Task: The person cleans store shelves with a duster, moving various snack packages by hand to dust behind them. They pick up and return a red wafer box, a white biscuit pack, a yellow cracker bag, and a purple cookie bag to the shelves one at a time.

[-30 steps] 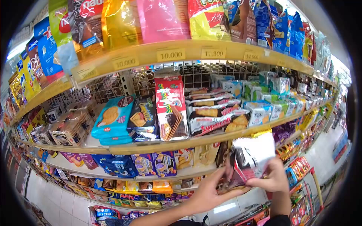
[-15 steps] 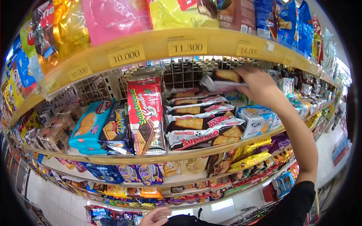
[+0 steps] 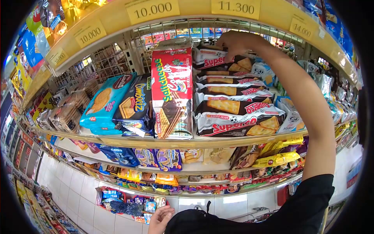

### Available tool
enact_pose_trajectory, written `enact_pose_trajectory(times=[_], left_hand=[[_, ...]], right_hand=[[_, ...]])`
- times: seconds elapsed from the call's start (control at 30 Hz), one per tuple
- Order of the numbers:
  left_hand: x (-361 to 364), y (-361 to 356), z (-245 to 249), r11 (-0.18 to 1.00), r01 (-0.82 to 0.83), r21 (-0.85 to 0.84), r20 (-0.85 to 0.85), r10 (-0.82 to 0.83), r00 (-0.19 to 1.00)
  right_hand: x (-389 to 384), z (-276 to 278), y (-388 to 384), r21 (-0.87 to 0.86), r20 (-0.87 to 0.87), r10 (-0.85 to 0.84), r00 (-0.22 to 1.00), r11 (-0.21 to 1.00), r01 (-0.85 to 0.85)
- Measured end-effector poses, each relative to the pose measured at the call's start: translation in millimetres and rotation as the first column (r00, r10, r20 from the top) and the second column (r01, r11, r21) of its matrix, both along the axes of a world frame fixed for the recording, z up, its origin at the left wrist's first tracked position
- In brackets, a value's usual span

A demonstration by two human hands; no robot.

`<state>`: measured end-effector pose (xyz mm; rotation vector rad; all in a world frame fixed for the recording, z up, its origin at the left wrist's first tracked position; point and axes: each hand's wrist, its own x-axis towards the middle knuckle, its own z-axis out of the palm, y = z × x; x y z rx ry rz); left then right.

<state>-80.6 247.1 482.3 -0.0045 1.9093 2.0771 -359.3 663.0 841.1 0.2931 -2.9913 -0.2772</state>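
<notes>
My right hand (image 3: 237, 43) reaches to the back of the shelf, fingers bent down over the top of a Superco cracker pack (image 3: 243, 64) standing behind the others. Its fingertips are partly hidden there. In front of that pack stretches a row of several dark Superco packs, the foremost Superco pack (image 3: 239, 124) at the shelf's front edge. Low in view, near my body, my left hand (image 3: 160, 218) hangs with loosely bent fingers and nothing visible in it. Left of the row stands a red Saltcheese Combo pack (image 3: 173, 87).
A turquoise biscuit pack (image 3: 105, 102) and a dark Zoombooz pack (image 3: 134, 103) lie further left. White-blue biscuit packs (image 3: 290, 113) sit under my right forearm. The upper shelf's edge (image 3: 194, 9) runs above my arm. A red basket (image 3: 126, 206) of goods stands on the floor.
My right hand has carried the Superco pack from above the row down to its back end, where the pack now stands. The view has tilted down and come closer to the shelf.
</notes>
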Motion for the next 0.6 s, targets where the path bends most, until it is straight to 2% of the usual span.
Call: enact_pose_trajectory(times=[0.1,0.13,0.23,0.27,0.37,0.4,0.5,0.6], left_hand=[[4,-2,3,0.998,0.019,-0.066,-0.019,-0.021,1.000],[6,-4,3,0.997,0.013,-0.079,-0.020,-0.015,1.000],[11,-6,1,0.995,-0.007,-0.102,-0.018,0.005,1.000],[12,-5,3,0.994,-0.011,-0.105,-0.012,0.009,1.000],[12,-2,5,0.995,-0.002,-0.096,-0.003,0.002,1.000],[13,-1,-1,0.997,-0.001,-0.077,-0.017,0.000,1.000],[12,2,-3,0.999,0.027,-0.020,0.008,-0.027,1.000],[7,5,-5,0.999,0.043,-0.018,0.033,-0.042,0.999]], right_hand=[[13,11,-12,0.020,0.108,-0.193,0.975,0.981,0.192],[13,9,-7,0.093,0.036,-0.055,0.998,0.994,0.052],[4,12,-8,0.263,0.221,-0.223,0.950,0.951,0.162],[10,7,-10,0.239,0.193,-0.226,0.955,0.955,0.178],[4,-4,6,0.101,0.092,-0.084,0.992,0.992,0.074],[2,-1,11,0.092,0.150,-0.070,0.986,0.994,0.056],[19,11,-2,0.009,0.225,-0.146,0.963,0.989,0.148],[21,18,1,-0.021,0.234,-0.140,0.962,0.989,0.149]])
